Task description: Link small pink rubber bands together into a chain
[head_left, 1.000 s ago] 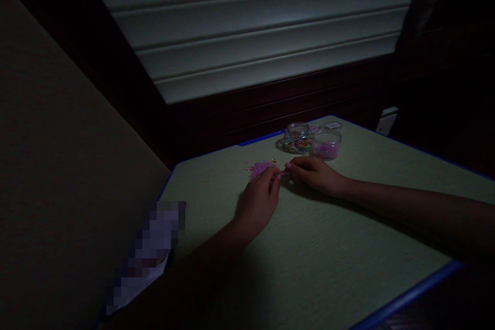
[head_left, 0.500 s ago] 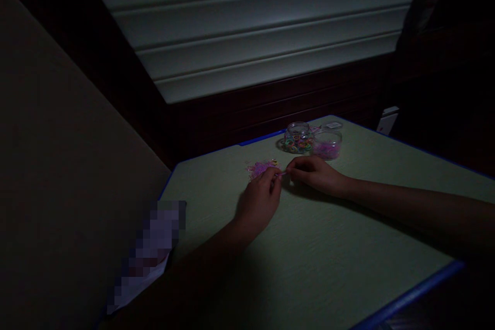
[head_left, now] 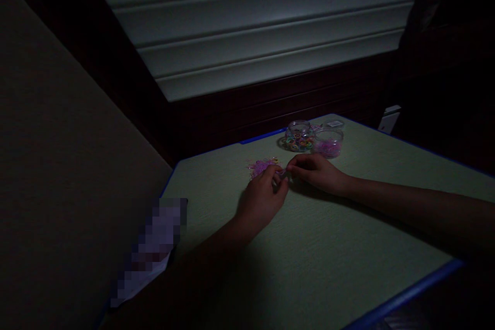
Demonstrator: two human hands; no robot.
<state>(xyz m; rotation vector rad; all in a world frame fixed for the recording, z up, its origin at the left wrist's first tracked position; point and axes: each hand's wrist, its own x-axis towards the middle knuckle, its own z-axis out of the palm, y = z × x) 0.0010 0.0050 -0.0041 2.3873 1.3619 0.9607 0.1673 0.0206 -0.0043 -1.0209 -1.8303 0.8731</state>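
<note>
head view, dim slatted panel (head_left: 263,26), green table (head_left: 328,247), left hand (head_left: 263,198) and right hand (head_left: 320,174) pinching thin strand (head_left: 283,172)

Bare hands on both sides here, left hand (head_left: 261,198) and right hand (head_left: 319,172), nails too dim to make out. Right forearm (head_left: 410,203) is bare too, pretty slim and smoothly tapered. Left forearm (head_left: 211,252) kinda fades into shadow lower down.

V. dim overall | far slatted panel (head_left: 263,26) brightest-lit | far R sunk in black | soft shadows cast on tabletop (head_left: 328,247) | L item (head_left: 157,247) pixelated | detail btwn L hand (head_left: 261,200) & R hand (head_left: 320,174) barely resolved
</note>
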